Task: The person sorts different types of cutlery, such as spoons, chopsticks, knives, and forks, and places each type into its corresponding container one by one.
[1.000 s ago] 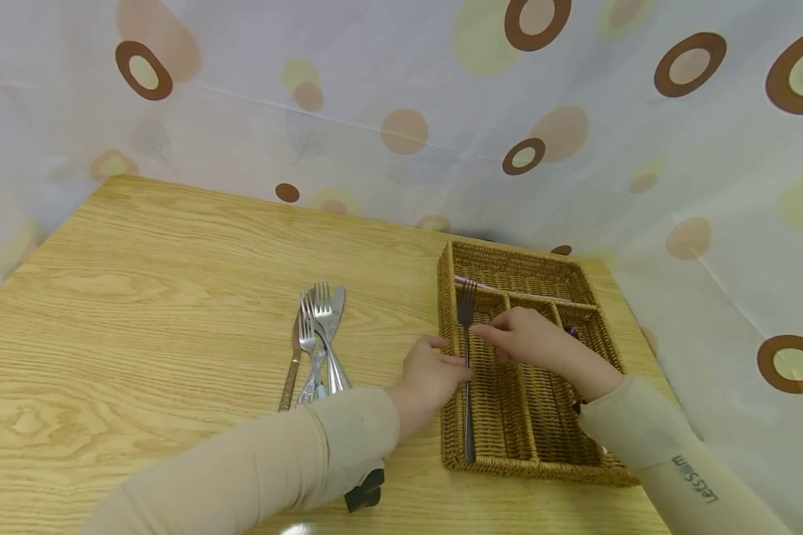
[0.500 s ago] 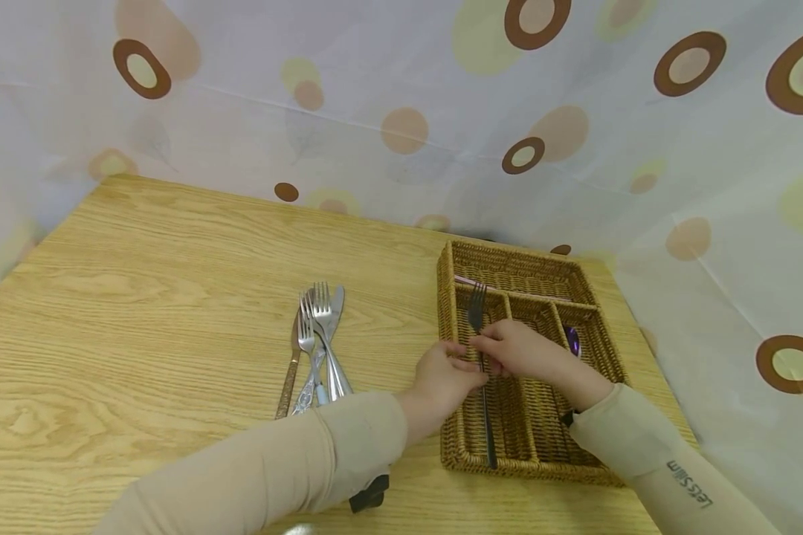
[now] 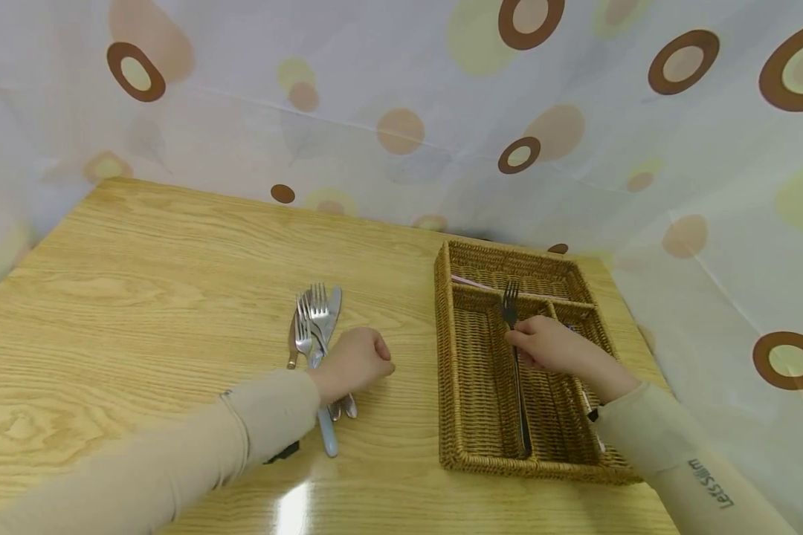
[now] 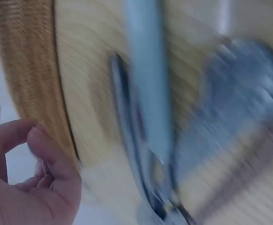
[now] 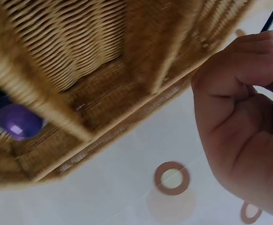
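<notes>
Read clock over head view, 12 at top.

Pinches a slim dark metal fork (image 3: 510, 308) at 4 o'clock in bare right hand (image 3: 550, 345), with grip clamped on the neck just below the tines. Points tines to 12, handle end to 6. Holds it within the outline of a rectangular tan wicker basket (image 3: 447, 371), also at 4, along the divider between the first two lengthwise compartments; cannot tell whether touching that divider or just above.

Holds bare left hand (image 3: 356, 362) at 7, overlapping the near part of a loose heap of silver cutlery (image 3: 319, 303). Shows fingers curled, tips of thumb and forefinger together, with nothing in the grip. Cannot tell whether touching the heap.

Includes in heap, at 8: forks with tines towards 12, a silver knife blade (image 3: 335, 301), a smooth pale-blue handle (image 3: 328, 435) pointing to 6. Shows same handle blurred near 12 in left wrist view.

Carries in basket's far crosswise compartment a thin pink piece (image 3: 471, 283). Shows at 9 in right wrist view a glossy purple rounded piece (image 5: 19, 122), inside a compartment.

Stands all on a pale wood-grain table (image 3: 174, 297). Wears cream sleeves (image 3: 274, 412), dark-lettered on the right.
</notes>
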`<state>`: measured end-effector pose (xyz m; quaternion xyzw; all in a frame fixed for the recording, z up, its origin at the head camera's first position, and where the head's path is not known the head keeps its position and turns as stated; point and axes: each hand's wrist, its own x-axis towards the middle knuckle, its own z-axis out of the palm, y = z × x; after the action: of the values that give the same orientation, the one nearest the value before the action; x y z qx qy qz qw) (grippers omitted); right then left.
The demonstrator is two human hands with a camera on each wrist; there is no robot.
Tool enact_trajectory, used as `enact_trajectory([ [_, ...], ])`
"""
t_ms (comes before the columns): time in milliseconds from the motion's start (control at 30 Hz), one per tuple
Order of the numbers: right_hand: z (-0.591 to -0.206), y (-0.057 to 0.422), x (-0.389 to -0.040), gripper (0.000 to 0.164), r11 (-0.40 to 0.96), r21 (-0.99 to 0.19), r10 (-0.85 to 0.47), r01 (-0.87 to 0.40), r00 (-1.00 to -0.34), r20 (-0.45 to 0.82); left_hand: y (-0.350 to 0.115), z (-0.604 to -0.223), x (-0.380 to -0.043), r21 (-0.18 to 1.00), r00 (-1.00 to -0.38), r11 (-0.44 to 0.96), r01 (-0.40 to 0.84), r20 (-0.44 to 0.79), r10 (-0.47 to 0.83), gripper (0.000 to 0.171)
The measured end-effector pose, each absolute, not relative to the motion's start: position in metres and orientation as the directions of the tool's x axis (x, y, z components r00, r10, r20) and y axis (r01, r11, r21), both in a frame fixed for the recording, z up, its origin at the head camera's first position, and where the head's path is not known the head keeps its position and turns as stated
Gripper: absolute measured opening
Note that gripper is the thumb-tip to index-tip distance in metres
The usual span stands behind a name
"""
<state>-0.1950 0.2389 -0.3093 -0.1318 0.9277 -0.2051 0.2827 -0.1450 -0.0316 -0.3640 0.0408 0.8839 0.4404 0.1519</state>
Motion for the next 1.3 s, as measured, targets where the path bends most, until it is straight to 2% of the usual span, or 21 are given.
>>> enact_trajectory([
  [67,-0.312,0.247,-0.198,0.039,0.892,-0.432,-0.347,-0.13,-0.809,-0.474,-0.048,-0.362,-0.148,0.704,-0.953,0.71,-0.021,-0.228,0.197,0.01],
  [133,-0.315,0.254,-0.2,0.04,0.904,-0.406,-0.333,-0.132,-0.813,-0.478,-0.062,-0.36,-0.15,0.613,-0.953,0.79,-0.007,-0.243,0.18,0.019],
  [333,-0.326,0.267,-0.204,0.039,0.939,-0.323,-0.279,-0.118,-0.809,-0.517,-0.081,-0.365,-0.153,0.373,-0.944,0.926,0.053,-0.284,0.168,0.036],
  [500,-0.337,0.27,-0.206,0.039,0.956,-0.272,-0.248,-0.109,-0.795,-0.553,-0.08,-0.373,-0.154,0.268,-0.939,0.96,0.087,-0.3,0.169,0.041],
  [633,-0.343,0.271,-0.205,0.038,0.961,-0.247,-0.246,-0.123,-0.789,-0.563,-0.078,-0.379,-0.156,0.224,-0.94,0.969,0.101,-0.298,0.167,0.036],
  [867,-0.353,0.269,-0.204,0.035,0.963,-0.247,-0.233,-0.106,-0.784,-0.575,-0.075,-0.384,-0.159,0.24,-0.941,0.968,0.068,-0.306,0.142,0.035],
  [1100,-0.363,0.264,-0.204,0.027,0.972,-0.185,-0.225,-0.142,-0.782,-0.582,-0.074,-0.385,-0.158,0.414,-0.947,0.91,-0.017,-0.298,0.118,0.038],
  [1300,-0.369,0.261,-0.205,0.025,0.977,-0.145,-0.212,-0.156,-0.785,-0.582,-0.074,-0.387,-0.157,0.472,-0.95,0.88,-0.057,-0.297,0.098,0.039],
])
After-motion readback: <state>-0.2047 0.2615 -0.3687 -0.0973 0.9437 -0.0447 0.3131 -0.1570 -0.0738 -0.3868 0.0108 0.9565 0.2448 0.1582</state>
